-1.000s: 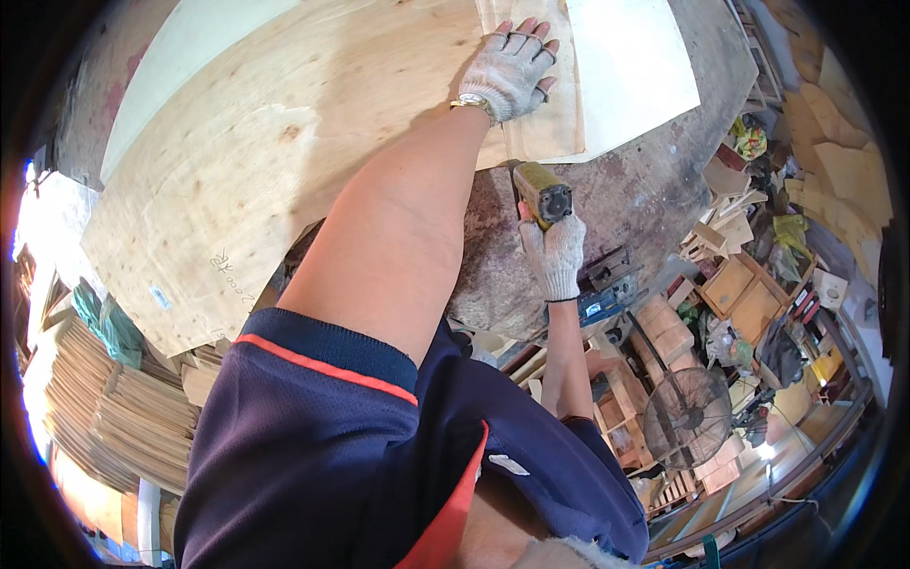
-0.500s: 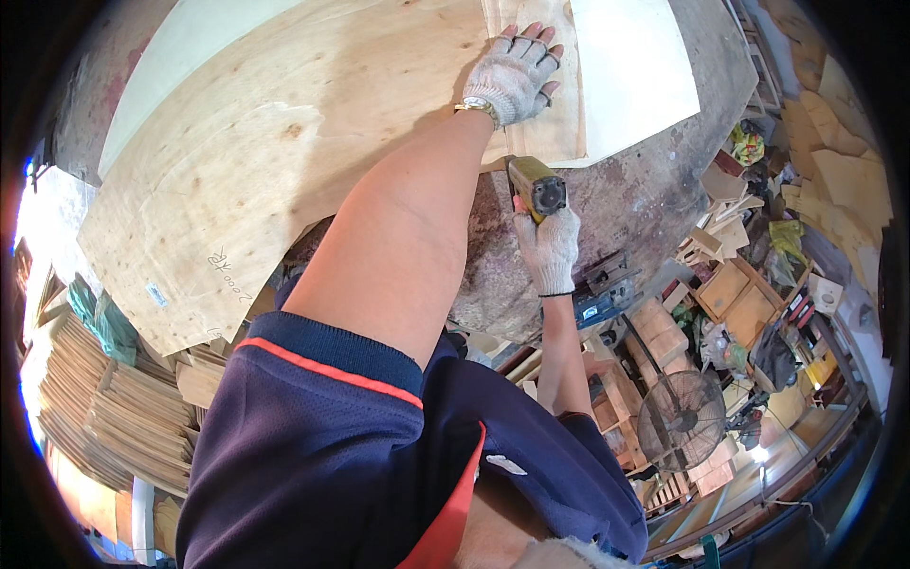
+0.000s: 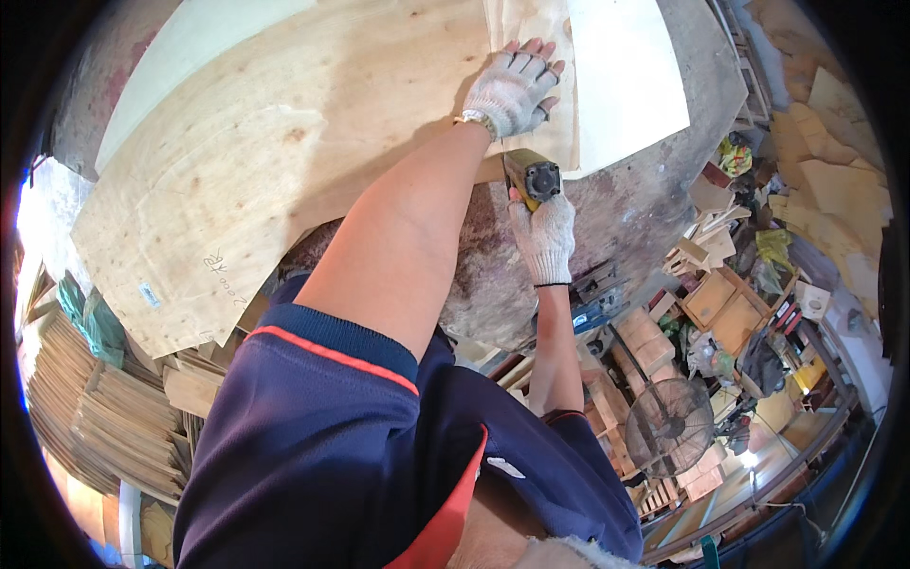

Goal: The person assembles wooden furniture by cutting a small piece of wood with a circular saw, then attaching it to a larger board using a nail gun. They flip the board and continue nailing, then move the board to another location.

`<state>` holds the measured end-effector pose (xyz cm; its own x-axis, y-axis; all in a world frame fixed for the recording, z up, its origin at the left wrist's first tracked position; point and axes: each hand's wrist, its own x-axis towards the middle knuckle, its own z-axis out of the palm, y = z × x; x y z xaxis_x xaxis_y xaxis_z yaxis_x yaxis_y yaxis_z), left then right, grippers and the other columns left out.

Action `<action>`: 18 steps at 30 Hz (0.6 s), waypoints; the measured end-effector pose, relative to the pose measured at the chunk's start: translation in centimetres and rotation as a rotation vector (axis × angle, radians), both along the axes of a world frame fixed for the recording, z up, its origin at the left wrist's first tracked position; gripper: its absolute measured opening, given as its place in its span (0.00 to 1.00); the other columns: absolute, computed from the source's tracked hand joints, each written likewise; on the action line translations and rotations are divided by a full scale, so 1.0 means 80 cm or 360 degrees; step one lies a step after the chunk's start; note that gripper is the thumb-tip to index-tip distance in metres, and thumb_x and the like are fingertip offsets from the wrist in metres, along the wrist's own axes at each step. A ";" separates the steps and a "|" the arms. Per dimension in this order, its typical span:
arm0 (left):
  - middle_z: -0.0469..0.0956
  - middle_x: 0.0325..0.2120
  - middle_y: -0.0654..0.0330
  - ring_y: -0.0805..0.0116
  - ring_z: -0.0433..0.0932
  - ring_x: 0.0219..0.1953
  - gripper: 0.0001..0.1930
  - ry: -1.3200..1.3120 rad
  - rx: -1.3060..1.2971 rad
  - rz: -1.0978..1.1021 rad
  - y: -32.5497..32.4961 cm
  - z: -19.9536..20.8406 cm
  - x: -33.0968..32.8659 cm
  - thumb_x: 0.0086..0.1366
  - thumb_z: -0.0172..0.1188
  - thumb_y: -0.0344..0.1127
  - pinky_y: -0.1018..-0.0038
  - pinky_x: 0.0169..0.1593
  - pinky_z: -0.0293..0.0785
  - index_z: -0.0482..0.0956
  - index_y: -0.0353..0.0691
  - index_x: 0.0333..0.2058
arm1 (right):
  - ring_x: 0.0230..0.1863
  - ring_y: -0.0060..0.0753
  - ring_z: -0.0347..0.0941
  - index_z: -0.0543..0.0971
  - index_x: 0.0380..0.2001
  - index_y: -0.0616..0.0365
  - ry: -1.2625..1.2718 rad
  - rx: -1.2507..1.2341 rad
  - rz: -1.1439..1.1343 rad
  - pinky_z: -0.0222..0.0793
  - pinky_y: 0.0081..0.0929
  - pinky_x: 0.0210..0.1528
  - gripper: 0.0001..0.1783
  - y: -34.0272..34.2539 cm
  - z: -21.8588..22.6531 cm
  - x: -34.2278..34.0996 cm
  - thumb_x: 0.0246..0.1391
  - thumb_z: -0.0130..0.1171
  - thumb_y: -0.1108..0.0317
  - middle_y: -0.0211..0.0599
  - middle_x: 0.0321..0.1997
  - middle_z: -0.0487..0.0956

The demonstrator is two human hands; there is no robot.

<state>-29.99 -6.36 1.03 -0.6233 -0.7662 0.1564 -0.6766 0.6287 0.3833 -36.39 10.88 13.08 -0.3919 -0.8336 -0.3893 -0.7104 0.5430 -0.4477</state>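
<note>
My left hand (image 3: 512,93), in a pale fingerless-tip glove with a watch at its wrist, lies flat on the plywood sheet (image 3: 398,66) with its fingers spread. Beneath the palm runs a narrower strip of plywood (image 3: 531,19) beside a white panel (image 3: 626,85). My gloved right hand (image 3: 547,232) is wrapped round the handle of an olive-yellow nail gun (image 3: 533,176). The gun sits at the near edge of the plywood, just below my left hand. Its nose is hidden from me.
The sheets rest on a stained, worn worktable (image 3: 645,199). A blue tool (image 3: 597,313) lies by its near edge. To the right are a round fan (image 3: 670,427), wood offcuts (image 3: 706,237) and boxes (image 3: 725,308). Stacked thin boards (image 3: 128,427) stand at the left.
The view has shifted slightly, so most things sit a little further left. My left hand stays flat on the wood, and my right still grips the nail gun at the edge.
</note>
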 end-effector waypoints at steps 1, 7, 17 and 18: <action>0.62 0.72 0.55 0.60 0.58 0.75 0.30 0.0088 -0.0003 -0.0007 -0.002 0.000 0.002 0.72 0.52 0.52 0.55 0.76 0.51 0.66 0.49 0.69 | 0.42 0.60 0.83 0.80 0.48 0.64 0.0021 -0.0010 0.0026 0.78 0.45 0.42 0.23 -0.002 0.000 0.000 0.56 0.69 0.59 0.56 0.39 0.85; 0.57 0.74 0.51 0.52 0.53 0.76 0.32 -0.0251 -0.0226 0.0578 -0.007 -0.002 0.091 0.72 0.50 0.53 0.45 0.76 0.43 0.63 0.50 0.71 | 0.45 0.62 0.82 0.75 0.55 0.62 0.0028 0.0029 0.0085 0.80 0.48 0.43 0.27 -0.012 0.000 -0.002 0.55 0.68 0.60 0.59 0.40 0.84; 0.51 0.76 0.54 0.44 0.46 0.78 0.36 -0.0449 0.0037 0.0812 -0.004 -0.001 0.171 0.71 0.51 0.59 0.36 0.75 0.38 0.56 0.58 0.74 | 0.27 0.35 0.80 0.81 0.45 0.65 -0.0153 -0.0073 -0.0131 0.76 0.34 0.30 0.20 -0.014 -0.006 -0.016 0.57 0.71 0.61 0.43 0.33 0.85; 0.51 0.76 0.54 0.44 0.45 0.78 0.36 -0.0413 0.0046 0.0811 -0.008 0.000 0.171 0.71 0.51 0.59 0.36 0.75 0.37 0.56 0.58 0.75 | 0.23 0.29 0.79 0.81 0.44 0.66 -0.0150 -0.0101 -0.0130 0.74 0.31 0.26 0.19 -0.019 -0.009 -0.019 0.58 0.71 0.61 0.39 0.31 0.84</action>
